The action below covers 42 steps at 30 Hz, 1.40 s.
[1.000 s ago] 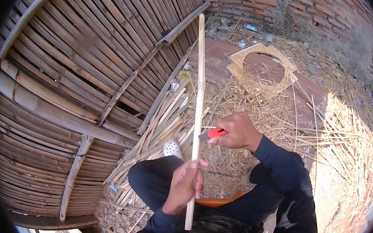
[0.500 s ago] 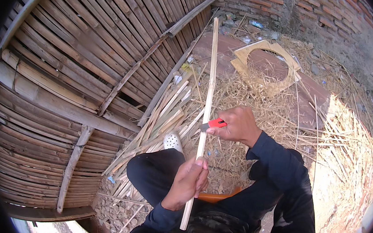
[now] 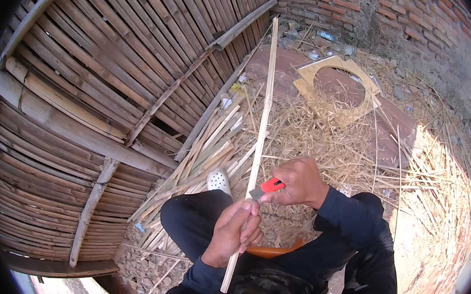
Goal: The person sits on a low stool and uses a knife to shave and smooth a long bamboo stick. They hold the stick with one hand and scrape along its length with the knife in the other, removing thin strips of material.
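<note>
A long pale bamboo strip runs from my lap away toward the brick wall. My left hand is wrapped round its lower part, with the thumb along the top. In my right hand is a red utility knife, fist closed round the handle. Its grey blade meets the strip just above my left thumb. The strip's near end sticks out below my left hand, over my dark trousers.
Split bamboo strips lie piled at the left, beside a bamboo slat wall. Straw-like shavings cover the ground ahead. A pale board with a round hole rests near the brick wall. My white clog is near the strips.
My right hand has drawn the knife down the strip toward my left hand. The strip's near end has shifted slightly left, while my left hand still grips it.
</note>
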Motion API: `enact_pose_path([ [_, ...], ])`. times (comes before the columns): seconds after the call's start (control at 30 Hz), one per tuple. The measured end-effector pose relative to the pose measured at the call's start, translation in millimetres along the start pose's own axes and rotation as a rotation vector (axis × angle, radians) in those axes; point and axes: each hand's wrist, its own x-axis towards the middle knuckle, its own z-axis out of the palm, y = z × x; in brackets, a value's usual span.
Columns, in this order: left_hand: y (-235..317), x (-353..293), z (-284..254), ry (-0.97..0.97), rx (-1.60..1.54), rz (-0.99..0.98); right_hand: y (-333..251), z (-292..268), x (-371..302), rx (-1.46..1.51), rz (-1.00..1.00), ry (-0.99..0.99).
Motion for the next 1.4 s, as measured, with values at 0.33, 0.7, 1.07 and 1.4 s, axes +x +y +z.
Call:
enact_pose_path([
  [0.33, -5, -1, 0, -0.001, 0.01, -0.001, 1, 2, 6, -0.022, 0.03, 0.053],
  [0.7, -15, -13, 2, -0.032, 0.043, -0.092, 91, -12, 21, -0.344, 0.218, 0.138],
  [1.07, -12, -19, -4, 0.022, 0.158, 0.014, 145, -40, 3, -0.165, 0.884, 0.21],
  [1.4, -9, -14, -8, -0.053, 0.181, -0.019, 31, -14, 14, -0.091, 0.091, 0.147],
])
